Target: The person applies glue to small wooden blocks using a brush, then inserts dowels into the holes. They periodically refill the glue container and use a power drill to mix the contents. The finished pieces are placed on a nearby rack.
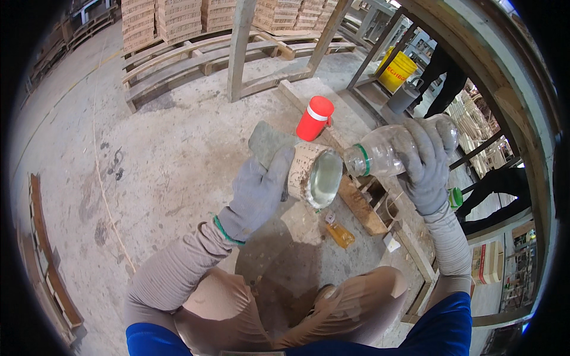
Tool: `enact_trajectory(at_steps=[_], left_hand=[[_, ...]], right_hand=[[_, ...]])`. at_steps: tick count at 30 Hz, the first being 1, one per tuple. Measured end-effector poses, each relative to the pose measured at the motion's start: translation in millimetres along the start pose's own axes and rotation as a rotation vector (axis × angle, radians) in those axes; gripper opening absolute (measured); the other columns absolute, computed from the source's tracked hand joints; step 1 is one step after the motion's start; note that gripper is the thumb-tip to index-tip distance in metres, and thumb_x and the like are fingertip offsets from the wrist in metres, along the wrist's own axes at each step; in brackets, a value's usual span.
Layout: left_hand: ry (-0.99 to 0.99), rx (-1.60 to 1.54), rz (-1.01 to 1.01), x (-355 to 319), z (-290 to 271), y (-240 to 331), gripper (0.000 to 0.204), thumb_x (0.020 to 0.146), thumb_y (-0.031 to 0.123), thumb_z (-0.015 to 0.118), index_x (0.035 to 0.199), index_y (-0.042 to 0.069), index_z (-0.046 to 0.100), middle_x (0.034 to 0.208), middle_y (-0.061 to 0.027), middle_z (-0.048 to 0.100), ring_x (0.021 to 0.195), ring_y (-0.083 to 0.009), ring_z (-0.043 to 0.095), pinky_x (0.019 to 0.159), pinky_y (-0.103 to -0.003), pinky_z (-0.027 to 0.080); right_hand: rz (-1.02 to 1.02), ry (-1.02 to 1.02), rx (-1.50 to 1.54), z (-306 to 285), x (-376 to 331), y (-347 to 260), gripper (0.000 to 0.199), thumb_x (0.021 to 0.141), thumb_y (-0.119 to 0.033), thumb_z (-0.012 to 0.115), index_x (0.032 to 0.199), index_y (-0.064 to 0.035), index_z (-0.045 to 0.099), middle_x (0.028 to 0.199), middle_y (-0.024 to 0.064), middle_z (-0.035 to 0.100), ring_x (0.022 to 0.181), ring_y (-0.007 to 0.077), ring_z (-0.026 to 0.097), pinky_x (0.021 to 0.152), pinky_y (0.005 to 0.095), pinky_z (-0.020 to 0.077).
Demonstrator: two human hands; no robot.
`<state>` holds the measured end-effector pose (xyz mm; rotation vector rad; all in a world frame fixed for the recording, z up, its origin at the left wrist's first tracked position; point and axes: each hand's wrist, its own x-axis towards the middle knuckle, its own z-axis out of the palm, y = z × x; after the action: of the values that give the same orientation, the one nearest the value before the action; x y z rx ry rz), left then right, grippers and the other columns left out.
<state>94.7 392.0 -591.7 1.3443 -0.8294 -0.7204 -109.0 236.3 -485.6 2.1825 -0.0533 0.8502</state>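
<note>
My left hand (256,193), in a grey glove, is closed round a beige, stain-speckled cup (301,169). The cup is tilted, its mouth facing right, with pale, clear-looking liquid inside. Beyond that hand a flat grey-green plate (270,142) sticks out; whether the fingers hold it too, I cannot tell. My right hand (426,163), gloved as well, grips a clear plastic bottle (383,151) with a green ring at its neck. The bottle lies nearly level, its uncapped mouth close to the cup's rim. No stream shows between them.
A small bottle of amber liquid (340,233) lies on the concrete floor below the cup. Behind stands a red jug (314,118) with a white band. Wooden beams (362,207) run along the right, near a yellow bucket (396,70) and another person's legs (442,77). Pallets (178,65) stand at the back.
</note>
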Motion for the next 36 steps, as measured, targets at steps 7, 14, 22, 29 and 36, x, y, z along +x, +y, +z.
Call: enact_trajectory(at_steps=[7, 14, 22, 29, 36], left_hand=[[0.058, -0.019, 0.013, -3.7, -1.2, 2.6, 0.034, 0.091, 0.036, 0.052, 0.085, 0.004, 0.064, 0.056, -0.0059, 0.058, 0.049, -0.0114, 0.055, 0.048, -0.027, 0.043], [0.106, 0.068, 0.143, -3.2, -0.7, -0.3, 0.033, 0.091, 0.034, 0.050, 0.089, 0.005, 0.063, 0.063, -0.0082, 0.060, 0.056, -0.0144, 0.059, 0.055, -0.030, 0.044], [0.034, 0.012, 0.071, -9.0, -2.5, 15.1, 0.030, 0.094, 0.029, 0.048, 0.096, 0.001, 0.062, 0.067, -0.0045, 0.061, 0.054, -0.0097, 0.055, 0.047, -0.024, 0.044], [-0.007, 0.064, 0.032, -8.6, -5.5, 11.2, 0.028, 0.095, 0.022, 0.047, 0.101, -0.002, 0.061, 0.073, -0.0046, 0.063, 0.052, -0.0077, 0.055, 0.043, -0.021, 0.045], [-0.046, -0.098, 0.120, -15.5, -4.0, 20.8, 0.029, 0.095, 0.020, 0.047, 0.107, -0.004, 0.058, 0.078, -0.0057, 0.063, 0.054, -0.0074, 0.055, 0.044, -0.021, 0.045]], right_hand=[[-0.006, 0.007, -0.006, -1.7, 0.7, -0.7, 0.043, 0.069, -0.018, 0.069, 0.108, -0.0232, 0.052, 0.112, 0.0048, 0.053, 0.104, 0.0239, 0.053, 0.095, 0.0447, 0.0357], [-0.013, -0.001, 0.018, -6.4, 1.7, -1.0, 0.044, 0.068, -0.017, 0.068, 0.109, -0.0243, 0.053, 0.113, 0.0058, 0.053, 0.104, 0.0247, 0.053, 0.096, 0.0447, 0.0343], [0.003, -0.004, -0.007, -11.4, 3.5, -1.3, 0.047, 0.065, -0.017, 0.068, 0.109, -0.0234, 0.054, 0.115, 0.0069, 0.053, 0.106, 0.0258, 0.053, 0.097, 0.0442, 0.0343], [0.027, -0.002, 0.029, -17.1, 3.6, -2.8, 0.047, 0.066, -0.023, 0.069, 0.111, -0.0207, 0.054, 0.118, 0.0082, 0.052, 0.107, 0.0276, 0.052, 0.096, 0.0440, 0.0344], [0.053, 0.050, 0.071, -15.4, -1.4, -0.6, 0.048, 0.069, -0.027, 0.069, 0.113, -0.0180, 0.054, 0.119, 0.0091, 0.052, 0.106, 0.0282, 0.053, 0.095, 0.0436, 0.0345]])
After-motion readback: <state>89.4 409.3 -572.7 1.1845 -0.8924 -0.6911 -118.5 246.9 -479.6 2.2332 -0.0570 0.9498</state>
